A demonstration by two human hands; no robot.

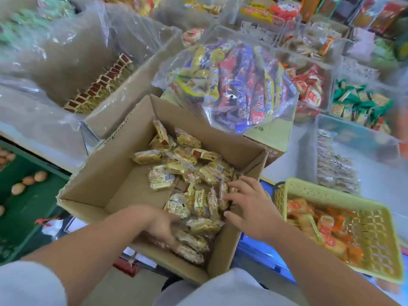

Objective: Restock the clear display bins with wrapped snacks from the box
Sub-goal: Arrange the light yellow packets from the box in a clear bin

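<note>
Gathering wrapped snacks [145, 156] in box [106, 180], lower centre | judged light, slippery, crushable: scoop loosely | right grip [249, 202] spread wide over them | left grip [161, 226] blurred, cannot tell

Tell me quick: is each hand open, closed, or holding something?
Left hand: among the wrapped snacks in the box, blurred; cannot be told.
Right hand: open, fingers spread on the snacks.

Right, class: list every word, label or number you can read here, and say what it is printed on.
"味", green print, on the second cardboard box under the clear bag; the character before it is partly hidden.
Wrapped snacks in the open box: barcodes and print, too blurred to read.
Red packs and basket packs: print too blurred to read.
</note>
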